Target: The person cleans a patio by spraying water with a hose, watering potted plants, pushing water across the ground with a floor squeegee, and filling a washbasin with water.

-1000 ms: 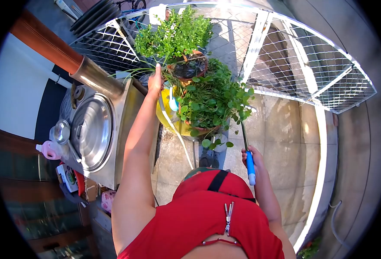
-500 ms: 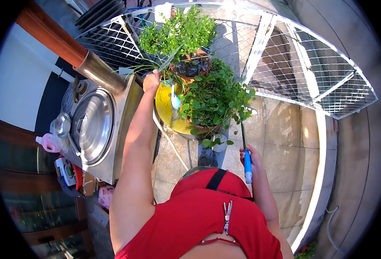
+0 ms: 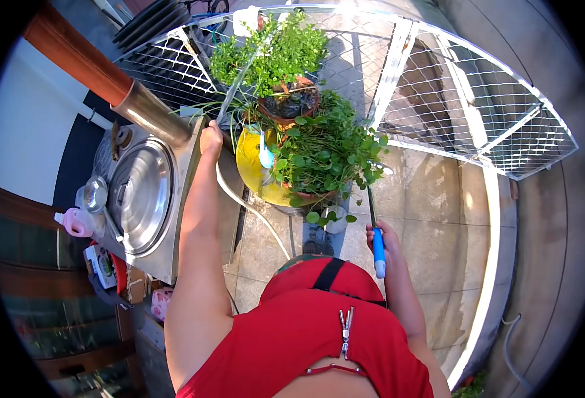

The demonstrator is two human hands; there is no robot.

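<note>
My left hand (image 3: 211, 140) is closed round the end of a pale hose (image 3: 260, 217), beside the metal counter's corner. A clear stream of water (image 3: 234, 85) runs from it up toward the light green bush (image 3: 272, 56). In my right hand (image 3: 387, 240) is a tool with a blue handle (image 3: 379, 251); its dark shaft reaches up to the trailing leafy plant (image 3: 325, 156), where its far end is hard to make out. Between the plants sits a brown pot (image 3: 289, 106) with dark, wet soil. A yellow round surface (image 3: 256, 166) lies under the leaves.
On the left a metal counter (image 3: 206, 199) holds a large round lid (image 3: 141, 197), a ladle (image 3: 96, 194) and a pink bottle (image 3: 73, 222). A brown pipe (image 3: 77, 56) rises behind. White mesh fencing (image 3: 432, 93) curves across the far side above floor tiles (image 3: 432, 245).
My left hand has moved left and a little down with the hose, and the water stream now arcs farther onto the bush. The blue handle has shifted slightly left and up.
</note>
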